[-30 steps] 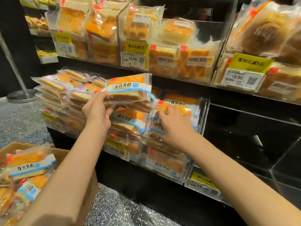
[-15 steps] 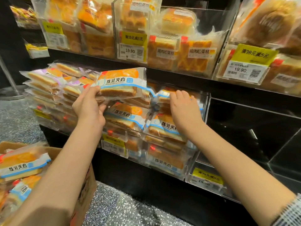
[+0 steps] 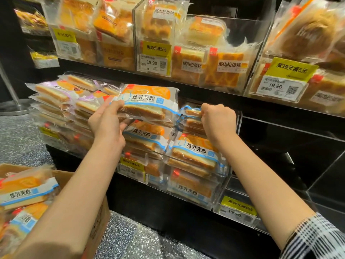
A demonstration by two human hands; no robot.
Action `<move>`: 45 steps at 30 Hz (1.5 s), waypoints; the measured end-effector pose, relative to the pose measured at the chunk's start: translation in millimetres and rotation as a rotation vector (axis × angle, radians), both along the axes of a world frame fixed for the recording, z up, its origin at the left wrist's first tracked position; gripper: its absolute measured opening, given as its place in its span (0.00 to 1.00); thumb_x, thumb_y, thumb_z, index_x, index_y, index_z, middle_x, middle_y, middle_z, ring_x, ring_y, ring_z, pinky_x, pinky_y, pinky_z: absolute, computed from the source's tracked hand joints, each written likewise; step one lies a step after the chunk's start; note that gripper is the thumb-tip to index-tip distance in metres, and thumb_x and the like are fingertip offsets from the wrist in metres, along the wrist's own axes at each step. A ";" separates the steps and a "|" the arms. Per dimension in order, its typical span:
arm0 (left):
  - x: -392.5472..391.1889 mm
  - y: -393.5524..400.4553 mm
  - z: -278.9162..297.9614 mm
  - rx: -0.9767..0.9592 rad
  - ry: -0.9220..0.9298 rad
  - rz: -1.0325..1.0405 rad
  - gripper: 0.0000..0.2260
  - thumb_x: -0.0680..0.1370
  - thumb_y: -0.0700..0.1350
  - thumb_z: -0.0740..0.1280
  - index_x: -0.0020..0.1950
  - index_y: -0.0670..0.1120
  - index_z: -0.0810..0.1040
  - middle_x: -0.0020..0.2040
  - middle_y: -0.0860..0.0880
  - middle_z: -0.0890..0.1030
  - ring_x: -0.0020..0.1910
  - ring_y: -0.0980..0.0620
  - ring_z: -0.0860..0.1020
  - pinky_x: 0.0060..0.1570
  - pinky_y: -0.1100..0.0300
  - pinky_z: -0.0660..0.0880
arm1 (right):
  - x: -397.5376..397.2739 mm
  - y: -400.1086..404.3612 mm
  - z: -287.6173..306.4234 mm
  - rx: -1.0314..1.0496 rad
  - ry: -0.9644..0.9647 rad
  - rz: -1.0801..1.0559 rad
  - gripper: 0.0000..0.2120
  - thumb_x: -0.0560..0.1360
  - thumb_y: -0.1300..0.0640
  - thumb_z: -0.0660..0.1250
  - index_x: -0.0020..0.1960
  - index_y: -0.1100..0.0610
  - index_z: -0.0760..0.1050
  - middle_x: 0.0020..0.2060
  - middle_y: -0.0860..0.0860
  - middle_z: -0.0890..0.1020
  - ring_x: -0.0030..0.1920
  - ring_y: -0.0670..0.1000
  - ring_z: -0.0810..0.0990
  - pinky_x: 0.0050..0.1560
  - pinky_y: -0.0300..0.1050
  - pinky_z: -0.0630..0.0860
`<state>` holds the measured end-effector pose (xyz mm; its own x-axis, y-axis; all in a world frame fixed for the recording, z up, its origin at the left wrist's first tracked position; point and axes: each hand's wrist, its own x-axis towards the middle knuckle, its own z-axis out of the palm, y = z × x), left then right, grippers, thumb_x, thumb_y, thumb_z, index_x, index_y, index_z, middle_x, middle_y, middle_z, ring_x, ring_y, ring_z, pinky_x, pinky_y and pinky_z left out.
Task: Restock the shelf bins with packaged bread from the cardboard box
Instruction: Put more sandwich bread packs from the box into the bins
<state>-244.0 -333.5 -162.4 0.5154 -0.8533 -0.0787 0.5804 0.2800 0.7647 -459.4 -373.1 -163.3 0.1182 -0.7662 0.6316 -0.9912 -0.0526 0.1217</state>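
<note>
Left hand (image 3: pixel 107 121) grips one bread packet (image 3: pixel 147 103) by its left end at mid-frame, long axis level, label facing out, above the clear bin (image 3: pixel 220 186). Right hand (image 3: pixel 217 118) pinches a stacked packet (image 3: pixel 192 112). Two more packets show in the cardboard box (image 3: pixel 97 219), lower left.

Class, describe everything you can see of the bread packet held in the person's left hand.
The clear plastic bread packet with orange top and blue-white band holds a sliced loaf, brown crust and pale crumb showing through. Dark Chinese characters run across its white label. It is sealed, held roughly level and facing the camera, above the stacked matching packets in the clear acrylic shelf bin. The left hand grips its left end; nothing else visibly holds it.
</note>
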 end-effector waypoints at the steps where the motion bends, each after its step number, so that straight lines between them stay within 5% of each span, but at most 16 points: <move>1: -0.3 1.2 0.8 -0.007 -0.010 -0.007 0.16 0.74 0.36 0.70 0.62 0.42 0.77 0.44 0.48 0.83 0.37 0.56 0.83 0.33 0.65 0.77 | 1.0 0.1 4.8 0.026 -0.034 -0.015 0.07 0.76 0.55 0.66 0.51 0.57 0.78 0.43 0.55 0.82 0.44 0.57 0.80 0.39 0.46 0.68; 6: 1.3 2.9 3.6 0.001 -0.101 -0.032 0.18 0.73 0.36 0.70 0.63 0.42 0.77 0.42 0.50 0.83 0.33 0.58 0.83 0.31 0.65 0.76 | 4.3 8.2 34.1 0.271 -0.212 -0.016 0.12 0.76 0.59 0.62 0.57 0.54 0.80 0.50 0.56 0.81 0.47 0.57 0.81 0.47 0.47 0.76; 12: -1.8 1.5 5.8 0.028 -0.152 -0.103 0.16 0.74 0.37 0.70 0.61 0.43 0.78 0.43 0.49 0.82 0.33 0.58 0.82 0.32 0.65 0.77 | 17.8 29.1 56.3 0.028 -0.531 0.358 0.13 0.78 0.53 0.60 0.59 0.50 0.78 0.48 0.52 0.83 0.50 0.55 0.81 0.55 0.53 0.76; 16: -8.2 1.8 6.6 0.051 -0.140 -0.174 0.07 0.74 0.36 0.70 0.50 0.45 0.77 0.45 0.47 0.82 0.38 0.54 0.83 0.33 0.64 0.79 | 37.4 49.2 59.8 0.344 -0.175 0.383 0.43 0.67 0.27 0.61 0.75 0.49 0.60 0.66 0.54 0.72 0.66 0.53 0.69 0.67 0.55 0.67; 19: -12.8 1.8 8.4 0.044 -0.150 -0.219 0.07 0.73 0.35 0.70 0.43 0.46 0.77 0.43 0.46 0.82 0.40 0.52 0.82 0.34 0.62 0.79 | 47.8 52.6 51.0 0.382 0.029 0.325 0.55 0.61 0.24 0.64 0.78 0.48 0.48 0.67 0.55 0.68 0.67 0.56 0.66 0.68 0.54 0.64; 24: -16.9 0.4 0.8 0.018 -0.272 -0.277 0.08 0.71 0.44 0.75 0.48 0.45 0.81 0.48 0.47 0.84 0.47 0.50 0.83 0.41 0.57 0.81 | 34.3 47.8 50.1 0.668 -0.186 0.422 0.50 0.67 0.43 0.74 0.78 0.45 0.47 0.59 0.55 0.69 0.56 0.53 0.73 0.47 0.41 0.74; 27: -9.7 -2.6 -2.8 0.020 -0.279 -0.182 0.17 0.71 0.52 0.74 0.55 0.44 0.81 0.48 0.50 0.84 0.43 0.54 0.84 0.43 0.55 0.82 | 15.5 48.2 63.0 0.676 -0.185 0.426 0.47 0.68 0.52 0.74 0.77 0.43 0.49 0.62 0.55 0.68 0.57 0.53 0.74 0.51 0.37 0.71; 29: -3.8 -4.6 -2.9 -0.002 -0.248 -0.091 0.14 0.73 0.50 0.73 0.54 0.43 0.80 0.43 0.50 0.83 0.39 0.55 0.83 0.38 0.58 0.81 | 3.6 48.8 67.3 0.739 -0.200 0.392 0.47 0.69 0.55 0.74 0.77 0.42 0.48 0.64 0.55 0.66 0.57 0.54 0.76 0.55 0.40 0.72; 32: 1.3 -4.9 -5.2 -0.053 -0.195 0.011 0.04 0.74 0.46 0.72 0.45 0.46 0.81 0.36 0.52 0.83 0.36 0.55 0.83 0.36 0.59 0.80 | -3.8 46.1 57.9 0.843 -0.119 0.311 0.48 0.68 0.55 0.75 0.77 0.40 0.47 0.67 0.54 0.64 0.61 0.55 0.74 0.61 0.46 0.72; 38: -0.2 -5.4 -9.8 -0.086 -0.034 0.068 0.04 0.74 0.45 0.72 0.42 0.46 0.81 0.36 0.51 0.84 0.39 0.52 0.84 0.40 0.56 0.81 | -0.9 37.0 18.1 1.046 -0.011 0.144 0.44 0.72 0.51 0.71 0.78 0.44 0.45 0.73 0.56 0.59 0.70 0.58 0.63 0.69 0.53 0.65; 42: -3.4 -7.5 -11.4 -0.059 -0.051 0.042 0.05 0.73 0.46 0.73 0.42 0.46 0.80 0.38 0.51 0.84 0.41 0.52 0.84 0.43 0.56 0.82 | 4.4 45.2 14.2 0.861 0.039 0.190 0.43 0.72 0.50 0.71 0.78 0.50 0.49 0.75 0.55 0.57 0.72 0.57 0.62 0.71 0.53 0.64; 45: -5.9 -8.8 -13.5 -0.040 -0.037 0.035 0.06 0.73 0.47 0.74 0.43 0.45 0.80 0.41 0.49 0.84 0.41 0.52 0.84 0.41 0.58 0.81 | 16.5 51.7 -1.9 0.756 0.059 0.267 0.37 0.78 0.42 0.60 0.78 0.49 0.42 0.78 0.56 0.46 0.77 0.57 0.48 0.75 0.52 0.49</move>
